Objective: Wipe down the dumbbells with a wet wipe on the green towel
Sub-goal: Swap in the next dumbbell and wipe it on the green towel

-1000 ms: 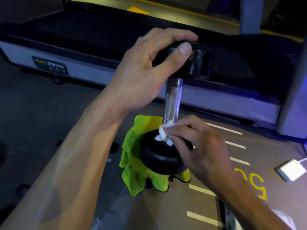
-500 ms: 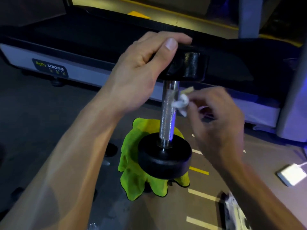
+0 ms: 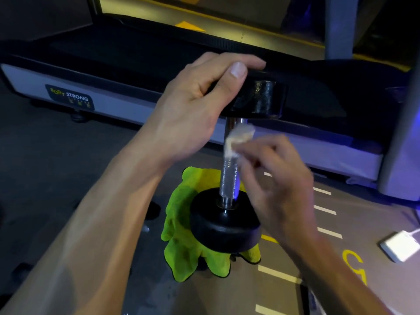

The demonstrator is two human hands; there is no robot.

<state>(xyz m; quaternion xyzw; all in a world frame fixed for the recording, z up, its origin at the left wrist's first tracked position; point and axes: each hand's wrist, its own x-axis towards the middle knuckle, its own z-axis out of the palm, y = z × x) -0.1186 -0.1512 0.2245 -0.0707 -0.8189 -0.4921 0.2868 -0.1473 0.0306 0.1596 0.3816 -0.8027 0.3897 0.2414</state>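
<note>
One black-headed dumbbell with a knurled steel handle [image 3: 228, 176] stood upright on the crumpled green towel [image 3: 181, 226], left hand [image 3: 195, 110] gripping its partly hidden top head, blurred right hand [image 3: 270, 176] pinching a white wet wipe [image 3: 238, 138] against the handle.

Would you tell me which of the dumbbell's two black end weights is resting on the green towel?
The lower end weight sits on the green towel; the upper end weight is gripped by the left hand.

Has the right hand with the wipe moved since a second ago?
Yes. The right hand carried the wet wipe up the dumbbell, from the lower weight to just under the top one.
</note>
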